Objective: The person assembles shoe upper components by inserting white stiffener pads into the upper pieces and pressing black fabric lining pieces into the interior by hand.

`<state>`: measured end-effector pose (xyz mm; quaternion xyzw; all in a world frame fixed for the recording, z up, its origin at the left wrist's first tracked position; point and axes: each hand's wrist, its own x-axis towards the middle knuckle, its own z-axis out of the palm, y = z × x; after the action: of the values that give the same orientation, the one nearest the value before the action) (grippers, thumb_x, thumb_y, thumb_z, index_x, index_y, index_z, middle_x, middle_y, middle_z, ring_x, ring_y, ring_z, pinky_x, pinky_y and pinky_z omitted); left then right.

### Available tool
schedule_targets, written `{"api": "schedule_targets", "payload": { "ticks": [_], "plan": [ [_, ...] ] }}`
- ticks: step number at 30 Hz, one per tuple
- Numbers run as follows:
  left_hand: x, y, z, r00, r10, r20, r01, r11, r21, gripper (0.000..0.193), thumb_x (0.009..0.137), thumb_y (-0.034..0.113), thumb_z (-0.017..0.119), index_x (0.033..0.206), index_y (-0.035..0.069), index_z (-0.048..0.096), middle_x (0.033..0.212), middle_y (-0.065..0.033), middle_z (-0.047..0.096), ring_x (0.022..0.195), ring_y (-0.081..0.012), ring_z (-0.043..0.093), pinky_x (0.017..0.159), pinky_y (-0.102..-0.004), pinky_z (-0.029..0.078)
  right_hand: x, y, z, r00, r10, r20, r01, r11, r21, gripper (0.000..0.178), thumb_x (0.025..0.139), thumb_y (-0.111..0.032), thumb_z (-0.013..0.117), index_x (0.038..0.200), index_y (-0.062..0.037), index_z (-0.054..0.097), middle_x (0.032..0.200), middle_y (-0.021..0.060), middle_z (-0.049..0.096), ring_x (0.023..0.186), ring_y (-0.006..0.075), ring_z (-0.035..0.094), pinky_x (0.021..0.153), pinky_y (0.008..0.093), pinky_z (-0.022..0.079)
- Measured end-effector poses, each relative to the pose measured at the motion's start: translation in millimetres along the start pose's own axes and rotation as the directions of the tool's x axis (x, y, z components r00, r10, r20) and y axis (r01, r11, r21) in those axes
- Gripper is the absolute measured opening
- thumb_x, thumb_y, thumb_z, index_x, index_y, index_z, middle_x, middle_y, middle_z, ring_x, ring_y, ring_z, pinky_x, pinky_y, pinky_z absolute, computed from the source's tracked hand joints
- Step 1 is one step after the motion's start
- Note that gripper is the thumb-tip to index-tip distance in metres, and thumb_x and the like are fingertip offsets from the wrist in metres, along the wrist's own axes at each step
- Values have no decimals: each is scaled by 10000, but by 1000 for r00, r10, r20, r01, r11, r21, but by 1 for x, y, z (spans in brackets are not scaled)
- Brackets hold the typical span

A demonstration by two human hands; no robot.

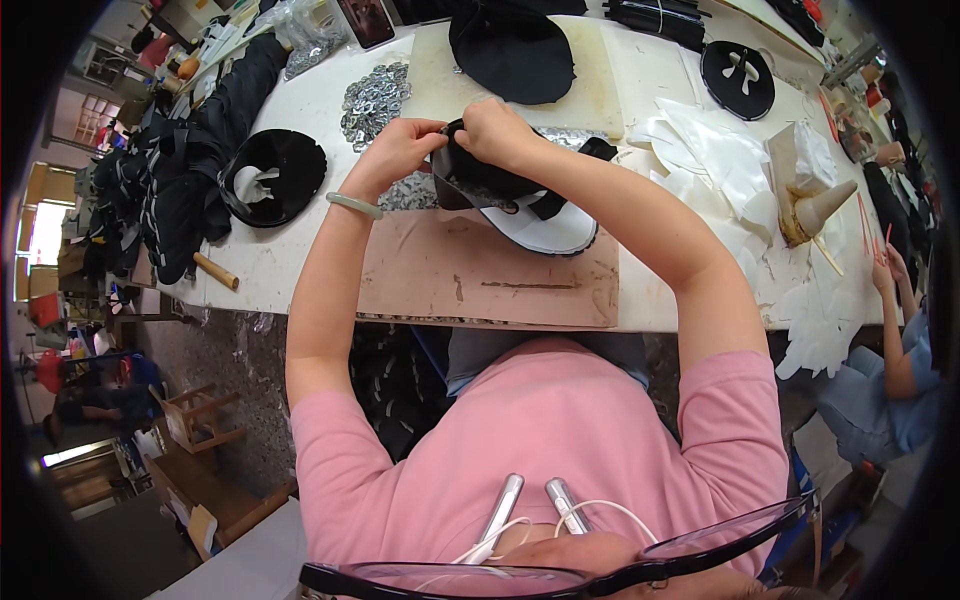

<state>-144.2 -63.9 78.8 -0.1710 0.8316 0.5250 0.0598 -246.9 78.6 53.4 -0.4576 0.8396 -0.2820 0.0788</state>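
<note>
Both hands meet over a black fabric piece (480, 172) above the middle of the table. Toward me it ends in a rounded flap with a white inner face (545, 228); its exact kind I cannot tell. My left hand (408, 148), with a pale bangle on the wrist, pinches the upper left edge. Right beside it, my right hand (494, 130) is closed on the same edge, fingers bent and partly hidden. Beneath the piece lie a brown board (470, 270) and a strip of small silver metal parts (410, 192).
Small silver metal pieces (375, 105) are heaped at the back left. A black rounded piece (512, 50) lies on a pale board (430, 75). Black items (185, 170) pile up at left, near a wooden stick (216, 271). White sheets (700, 150) and a cone (825, 210) stand right; another person's hands (888, 265) show beyond.
</note>
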Motion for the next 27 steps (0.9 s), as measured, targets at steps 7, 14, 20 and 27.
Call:
{"api": "schedule_targets", "payload": {
  "ticks": [7,14,20,27],
  "plan": [
    [0,5,-2,999,-10,30,10,1000,19,313,904,163,562,1172,30,656,879,22,653,699,-45,537,605,-207,453,2,5,8,994,-92,-57,86,991,-104,222,792,-175,618,791,35,690,809,260,656,786,434,645,738,470,528],
    [4,0,-6,999,-40,21,39,998,58,297,913,147,543,1161,38,664,837,27,638,687,-45,528,585,-207,439,8,-15,-9,989,-81,121,117,937,-329,192,796,-168,612,902,-54,726,908,166,698,885,349,680,755,425,547],
    [11,-11,-9,996,-77,38,81,990,-118,293,930,169,550,1176,47,654,869,28,646,741,-45,557,606,-219,448,10,-13,-7,992,-76,104,106,942,-320,203,768,-196,643,898,-69,732,907,157,698,883,323,681,750,413,546],
    [15,-13,-8,998,-68,0,67,989,-133,267,911,169,570,1094,12,684,877,-17,664,735,-82,586,609,-250,496,16,-12,-7,995,-61,75,80,957,-281,217,766,-228,664,857,-38,719,892,178,687,869,346,671,737,419,542]
  ]
}}
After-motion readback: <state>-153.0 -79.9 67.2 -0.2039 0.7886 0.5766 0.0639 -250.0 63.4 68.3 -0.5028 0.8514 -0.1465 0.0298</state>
